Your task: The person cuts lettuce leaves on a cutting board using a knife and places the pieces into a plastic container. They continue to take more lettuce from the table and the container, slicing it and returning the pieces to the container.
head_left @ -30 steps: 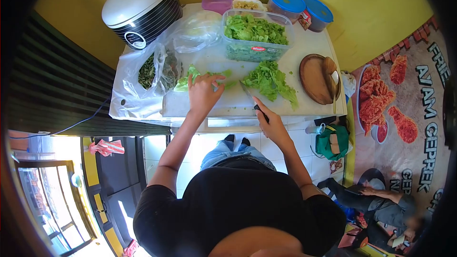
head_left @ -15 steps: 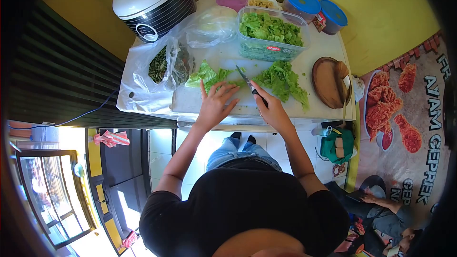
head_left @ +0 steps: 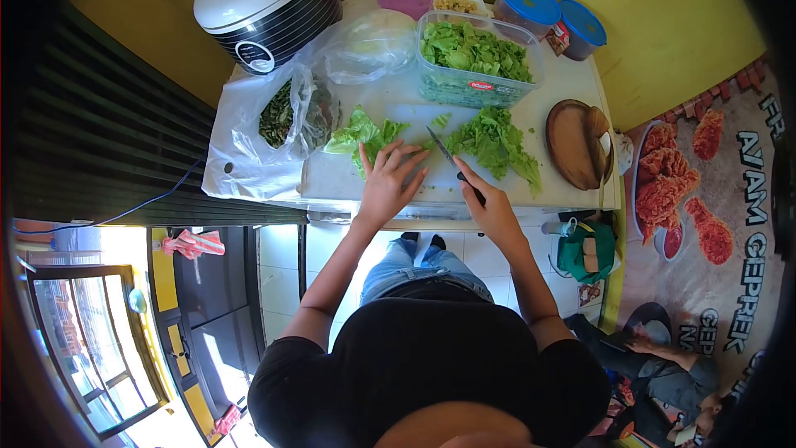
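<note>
My right hand (head_left: pixel 489 206) is closed around the black handle of a knife (head_left: pixel 448 158), whose blade points up and to the left over the white cutting board (head_left: pixel 406 114). With fingers spread, my left hand (head_left: pixel 388 185) rests at the lower edge of some green lettuce (head_left: pixel 362 132); its fingertips appear to touch the leaves or the board. A larger bunch of lettuce leaves (head_left: pixel 496 143) lies just right of the blade. Behind the board stands a clear plastic container (head_left: pixel 473 93) full of cut lettuce.
A plastic bag (head_left: pixel 245 145) with dark green leaves lies at the left, below a rice cooker (head_left: pixel 269 21). At the right sit a stone mortar (head_left: pixel 570 145) and two blue-lidded tubs (head_left: pixel 531 2). A seated person (head_left: pixel 676 377) is at the lower right.
My left hand has shifted slightly right and down. The knife and my right hand have moved a little right and toward me, and a lettuce shred shows beyond the blade.
</note>
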Demonstrator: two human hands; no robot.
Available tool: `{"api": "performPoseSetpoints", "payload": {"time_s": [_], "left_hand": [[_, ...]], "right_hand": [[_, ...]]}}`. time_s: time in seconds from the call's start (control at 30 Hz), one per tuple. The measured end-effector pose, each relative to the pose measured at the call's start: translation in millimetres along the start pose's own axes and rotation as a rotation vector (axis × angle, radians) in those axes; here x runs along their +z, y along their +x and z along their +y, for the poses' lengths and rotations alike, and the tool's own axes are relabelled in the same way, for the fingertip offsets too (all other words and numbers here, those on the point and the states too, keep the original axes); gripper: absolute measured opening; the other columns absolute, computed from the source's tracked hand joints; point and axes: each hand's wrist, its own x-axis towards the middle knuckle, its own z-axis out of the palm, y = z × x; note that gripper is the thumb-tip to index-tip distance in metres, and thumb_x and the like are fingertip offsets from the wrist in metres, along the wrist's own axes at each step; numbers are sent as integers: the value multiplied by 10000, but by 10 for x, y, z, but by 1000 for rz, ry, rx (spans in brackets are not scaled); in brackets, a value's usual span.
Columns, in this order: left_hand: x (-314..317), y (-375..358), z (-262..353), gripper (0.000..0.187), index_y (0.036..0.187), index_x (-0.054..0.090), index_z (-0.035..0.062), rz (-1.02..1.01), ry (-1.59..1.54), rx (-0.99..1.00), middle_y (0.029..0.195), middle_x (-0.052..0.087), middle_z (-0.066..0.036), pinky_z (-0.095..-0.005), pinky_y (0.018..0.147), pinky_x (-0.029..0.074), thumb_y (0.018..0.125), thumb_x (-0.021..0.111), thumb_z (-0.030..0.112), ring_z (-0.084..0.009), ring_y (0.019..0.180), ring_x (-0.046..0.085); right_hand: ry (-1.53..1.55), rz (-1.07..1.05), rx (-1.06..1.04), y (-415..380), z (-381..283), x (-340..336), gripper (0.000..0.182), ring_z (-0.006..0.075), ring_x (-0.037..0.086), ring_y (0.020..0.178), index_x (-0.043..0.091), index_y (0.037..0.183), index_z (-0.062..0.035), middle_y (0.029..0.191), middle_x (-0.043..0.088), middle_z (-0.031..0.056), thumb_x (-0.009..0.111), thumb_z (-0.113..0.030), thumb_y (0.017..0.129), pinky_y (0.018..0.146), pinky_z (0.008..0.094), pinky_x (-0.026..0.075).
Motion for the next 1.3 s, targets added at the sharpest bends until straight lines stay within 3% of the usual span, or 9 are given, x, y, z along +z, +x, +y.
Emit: {"api": "performPoseSetpoints", "payload": {"time_s": [0.17, 0.33, 0.67, 0.77, 0.83, 0.87, 0.93, 1.3], "left_hand": [[22, -1, 20, 330, 1212, 660, 218, 25, 17, -29, 1261, 577, 36, -657, 1119, 25, 893, 659, 300, -219, 1260, 470], [10, 5, 33, 336, 1218, 654, 227, 25, 26, -32, 1255, 581, 35, -653, 1121, 29, 891, 660, 306, -216, 1252, 477], [11, 6, 49, 322, 1204, 660, 235, 36, 23, -49, 1245, 589, 42, -646, 1122, 28, 890, 659, 308, -215, 1251, 479], [14, -7, 34, 314, 1211, 654, 242, 39, 40, -37, 1247, 573, 46, -679, 1114, 38, 906, 634, 314, -206, 1265, 458], [20, -13, 29, 296, 1190, 665, 239, 43, 27, -39, 1249, 574, 46, -678, 1114, 37, 904, 637, 307, -206, 1273, 455], [20, -14, 27, 278, 1170, 675, 235, 48, 15, -43, 1250, 574, 45, -677, 1115, 37, 903, 640, 300, -205, 1280, 451], [17, -17, 24, 256, 1145, 686, 232, 55, 9, -41, 1249, 575, 44, -676, 1115, 34, 899, 644, 288, -206, 1285, 449], [22, -37, 24, 238, 1088, 717, 225, 176, -82, -117, 1207, 614, 35, -612, 1145, -2, 851, 696, 229, -218, 1266, 477]], "right_hand": [[-75, -34, 34, -41, 24, -7, 505, 135, 431, 550, 436, 1449, -275, 749, 614, 150, 534, -146, 971, 603, 271, 443], [-105, -12, -1, -59, 37, -23, 503, 231, 546, 550, 436, 1445, -273, 745, 633, 180, 527, -146, 967, 627, 315, 476], [-256, 61, -35, 84, 55, 137, 492, 283, 542, 499, 459, 1432, -267, 631, 562, 182, 528, -140, 962, 570, 367, 469], [-144, 44, 5, -126, 127, 71, 487, 269, 543, 517, 461, 1430, -258, 660, 568, 197, 524, -129, 964, 588, 355, 468], [-67, 42, -9, -213, 150, 29, 478, 185, 502, 541, 464, 1431, -240, 655, 546, 160, 527, -128, 970, 601, 311, 452], [-70, 42, -9, -216, 160, 21, 478, 185, 502, 541, 464, 1431, -240, 655, 546, 160, 527, -128, 970, 601, 311, 452], [64, -6, 54, -213, 194, 5, 463, 56, 360, 522, 465, 1443, -237, 635, 427, -35, 516, -134, 995, 507, 230, 375], [149, -1, 19, -118, -11, 45, 452, 44, 345, 539, 464, 1447, -204, 631, 393, -53, 501, -127, 1003, 506, 221, 345]]}}
